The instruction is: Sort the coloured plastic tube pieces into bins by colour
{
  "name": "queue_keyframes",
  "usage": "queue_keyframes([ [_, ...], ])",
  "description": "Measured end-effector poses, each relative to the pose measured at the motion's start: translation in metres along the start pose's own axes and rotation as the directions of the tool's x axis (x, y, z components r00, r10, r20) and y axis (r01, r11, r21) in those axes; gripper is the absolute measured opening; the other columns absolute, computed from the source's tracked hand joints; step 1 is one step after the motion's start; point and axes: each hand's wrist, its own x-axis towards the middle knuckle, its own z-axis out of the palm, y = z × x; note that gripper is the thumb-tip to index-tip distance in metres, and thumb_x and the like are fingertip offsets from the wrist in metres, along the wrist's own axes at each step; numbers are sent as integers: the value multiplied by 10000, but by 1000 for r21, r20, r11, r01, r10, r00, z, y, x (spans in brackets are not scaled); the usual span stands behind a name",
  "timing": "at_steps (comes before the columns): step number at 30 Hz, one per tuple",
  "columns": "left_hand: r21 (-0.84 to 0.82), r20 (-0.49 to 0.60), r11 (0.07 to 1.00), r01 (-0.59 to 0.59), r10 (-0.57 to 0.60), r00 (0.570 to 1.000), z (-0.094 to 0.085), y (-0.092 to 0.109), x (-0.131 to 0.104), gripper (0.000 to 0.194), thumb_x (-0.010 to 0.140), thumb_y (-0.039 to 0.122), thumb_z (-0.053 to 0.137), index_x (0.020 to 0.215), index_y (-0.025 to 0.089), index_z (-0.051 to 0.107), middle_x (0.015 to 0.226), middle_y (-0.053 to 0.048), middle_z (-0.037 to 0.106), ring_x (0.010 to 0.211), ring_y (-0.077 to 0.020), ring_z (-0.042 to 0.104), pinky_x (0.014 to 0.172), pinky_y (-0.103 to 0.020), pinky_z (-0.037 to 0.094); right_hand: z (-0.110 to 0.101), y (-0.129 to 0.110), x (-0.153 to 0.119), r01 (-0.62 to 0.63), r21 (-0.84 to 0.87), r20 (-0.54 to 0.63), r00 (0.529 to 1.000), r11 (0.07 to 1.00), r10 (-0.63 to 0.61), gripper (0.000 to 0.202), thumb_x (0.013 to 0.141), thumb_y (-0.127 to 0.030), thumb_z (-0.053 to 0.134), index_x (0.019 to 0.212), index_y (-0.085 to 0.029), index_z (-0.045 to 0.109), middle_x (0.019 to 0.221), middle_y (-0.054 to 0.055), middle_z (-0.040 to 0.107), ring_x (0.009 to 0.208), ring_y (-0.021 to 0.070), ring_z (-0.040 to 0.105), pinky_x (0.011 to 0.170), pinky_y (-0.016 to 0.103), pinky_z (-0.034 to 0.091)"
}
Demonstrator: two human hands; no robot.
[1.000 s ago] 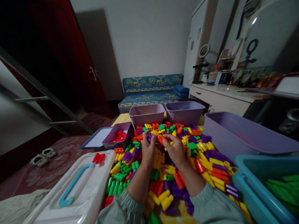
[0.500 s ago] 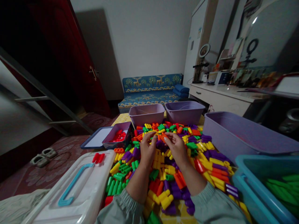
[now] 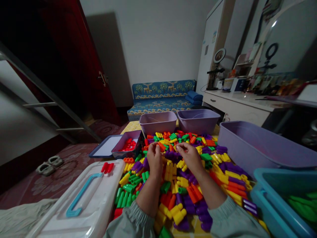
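Note:
Loose plastic building blocks [image 3: 169, 170], in yellow, purple, green, orange and red, cover the table between and around my hands. My left hand [image 3: 155, 160] is over the middle of the pile, fingers curled and pinched together near an orange block [image 3: 162, 146]. Opposite it, my right hand [image 3: 190, 158] has its thumb and fingers drawn together, pointing left. What either pinch holds, if anything, is too small or hidden to make out. A gap separates the two hands, with purple blocks [image 3: 172, 156] below it.
Purple bins [image 3: 158, 125] line the far edge, with a larger purple bin [image 3: 247, 148] at right. A teal bin [image 3: 262, 175] holds green pieces. At left are a tin [image 3: 116, 152] of red pieces and a white lid [image 3: 84, 195] with a red block [image 3: 107, 167] on it.
My hands have moved slightly apart from each other. The orange block that was at my right fingertips no longer shows clearly in them. The whole view has shifted a little.

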Motion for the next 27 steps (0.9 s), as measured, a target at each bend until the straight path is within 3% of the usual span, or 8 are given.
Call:
queue_keyframes([
  [5,-102,-85,987,121,-130,988,-2,-6,5,271,824,335,437,1005,160,537,748,3,544,569,-105,553,469,-197,470,7,5,18,15,-299,114,993,954,20,228,761,-194,572,962,-170,678,971,91,719,826,202,678,773,324,517],
  [10,-74,-51,993,92,-96,994,-1,-7,5,283,842,367,452,1015,159,534,778,-5,550,568,-96,549,469,-185,463,28,-10,35,83,-693,206,975,716,87,377,754,-208,629,1131,-204,645,1116,128,687,1009,259,648,839,349,488],
  [13,-88,-49,992,89,-94,994,-1,-9,6,287,840,364,469,1025,155,535,841,-21,566,582,-90,547,493,-194,482,37,-23,40,47,-810,228,943,584,241,377,755,-281,653,1126,-218,654,1115,138,686,1033,282,641,814,352,487],
  [15,-94,-48,992,83,-88,995,-1,-10,6,282,835,355,480,1021,153,544,877,-36,577,599,-94,554,504,-200,492,39,-29,41,28,-837,227,927,547,300,357,740,-271,664,1086,-184,676,1109,167,683,1018,300,647,799,359,488],
  [18,-82,-34,994,69,-72,997,0,-10,6,280,834,342,488,1023,151,563,889,-48,585,623,-109,572,505,-202,494,39,-33,40,27,-840,233,920,541,316,295,721,-204,651,1006,-152,709,1086,186,688,1008,320,650,788,368,489],
  [23,-68,-5,994,84,-84,996,1,-5,4,309,841,347,487,1075,158,557,882,-40,581,596,-127,599,497,-237,510,33,-29,35,31,-833,234,925,553,300,303,713,-134,605,984,-205,722,1073,122,710,1023,282,650,815,341,481],
  [25,-57,-4,996,75,-75,997,1,-5,3,319,843,349,489,1085,155,563,906,-51,590,601,-129,606,506,-242,516,29,-22,32,6,-797,199,947,604,252,311,732,-130,572,987,-224,721,1073,87,715,1027,251,648,834,320,476],
  [27,-50,6,997,65,-65,998,0,-5,2,332,846,353,492,1100,155,575,920,-60,605,610,-129,609,517,-239,516,22,-14,28,-46,-696,126,975,717,185,300,732,-147,562,976,-221,721,1031,69,728,980,232,661,825,311,483],
])
